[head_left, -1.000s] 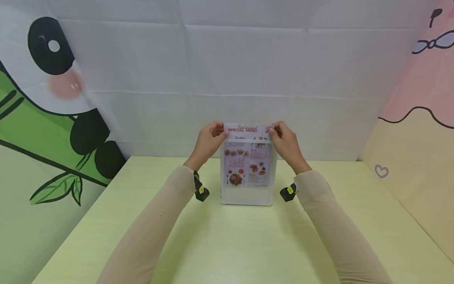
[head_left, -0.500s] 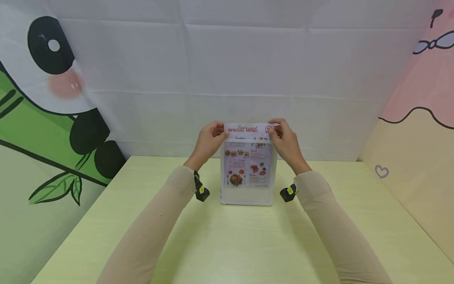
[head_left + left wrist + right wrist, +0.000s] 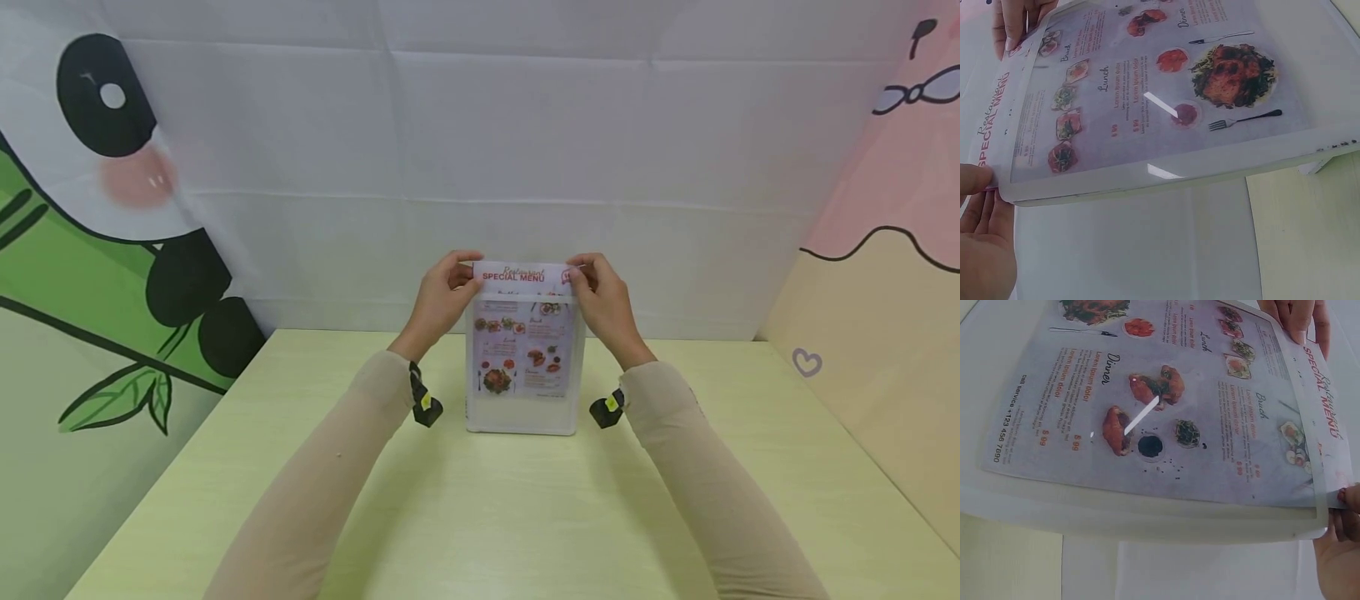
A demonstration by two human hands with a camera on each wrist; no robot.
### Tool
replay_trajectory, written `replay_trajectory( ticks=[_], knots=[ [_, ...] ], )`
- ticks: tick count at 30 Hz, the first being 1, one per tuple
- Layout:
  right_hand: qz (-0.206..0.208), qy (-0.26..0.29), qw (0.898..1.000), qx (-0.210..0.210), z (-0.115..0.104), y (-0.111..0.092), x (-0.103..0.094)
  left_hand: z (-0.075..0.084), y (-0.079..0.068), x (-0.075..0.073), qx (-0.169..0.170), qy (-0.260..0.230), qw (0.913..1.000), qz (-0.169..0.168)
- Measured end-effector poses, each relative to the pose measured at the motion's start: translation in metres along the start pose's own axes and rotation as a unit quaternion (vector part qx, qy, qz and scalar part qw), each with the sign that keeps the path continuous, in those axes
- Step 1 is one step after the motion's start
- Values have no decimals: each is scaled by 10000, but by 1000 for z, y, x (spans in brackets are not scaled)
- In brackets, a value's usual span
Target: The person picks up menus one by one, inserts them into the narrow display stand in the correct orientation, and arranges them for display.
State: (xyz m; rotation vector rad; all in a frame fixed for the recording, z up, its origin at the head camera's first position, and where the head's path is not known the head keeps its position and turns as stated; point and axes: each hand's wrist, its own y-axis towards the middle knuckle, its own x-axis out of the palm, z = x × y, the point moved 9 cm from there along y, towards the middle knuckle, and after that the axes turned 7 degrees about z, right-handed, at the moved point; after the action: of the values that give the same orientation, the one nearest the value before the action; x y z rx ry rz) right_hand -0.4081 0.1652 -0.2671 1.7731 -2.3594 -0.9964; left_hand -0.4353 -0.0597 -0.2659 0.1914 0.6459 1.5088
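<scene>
A printed menu sheet (image 3: pixel 517 277) headed "Special Menu" sits partly inside a clear upright sign holder (image 3: pixel 521 415) with a pale frame. Its heading sticks out above the holder's top edge, and a blank strip shows below its lower end. At the sheet's top left corner my left hand (image 3: pixel 441 300) pinches the paper between thumb and fingers. My right hand (image 3: pixel 603 307) pinches the top right corner likewise. Both wrist views show the sheet behind the glossy front panel, with plates of food (image 3: pixel 1235 75) and text (image 3: pixel 1079 400) printed on it.
The holder stands on a pale yellow-green table (image 3: pixel 480 517), near its back edge. Behind it hangs a white cloth backdrop (image 3: pixel 517 150). Cartoon-printed panels flank the table at the left (image 3: pixel 112 292) and right (image 3: pixel 877 317). Small black cameras (image 3: pixel 427 410) hang at the wrists.
The menu sheet has slid slightly down into the holder, so less of it shows above the edge. The fingers of both hands have shifted a little at the corners. The holder stays put.
</scene>
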Motion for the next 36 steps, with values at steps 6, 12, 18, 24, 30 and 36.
replay_trajectory(
  ticks=[6, 12, 18, 24, 30, 36],
  knots=[
    [215, 183, 9996, 2, 0, -3, -1, 2, 0, -3, 145, 61, 9998, 94],
    [331, 449, 9982, 207, 6, -3, -2, 8, -1, -6, 348, 259, 9987, 260],
    [238, 582, 9969, 470, 13, -4, -1, 5, -2, -6, 345, 270, 9987, 274],
    [158, 683, 9954, 650, 16, -6, 0, 0, -3, -7, 208, 198, 9993, 237],
    [167, 642, 9960, 597, 17, -8, -1, -3, -5, -10, 212, 327, 9989, 276],
    [181, 599, 9959, 656, 22, -10, -1, -5, -7, -10, 180, 451, 9985, 248]
  ],
)
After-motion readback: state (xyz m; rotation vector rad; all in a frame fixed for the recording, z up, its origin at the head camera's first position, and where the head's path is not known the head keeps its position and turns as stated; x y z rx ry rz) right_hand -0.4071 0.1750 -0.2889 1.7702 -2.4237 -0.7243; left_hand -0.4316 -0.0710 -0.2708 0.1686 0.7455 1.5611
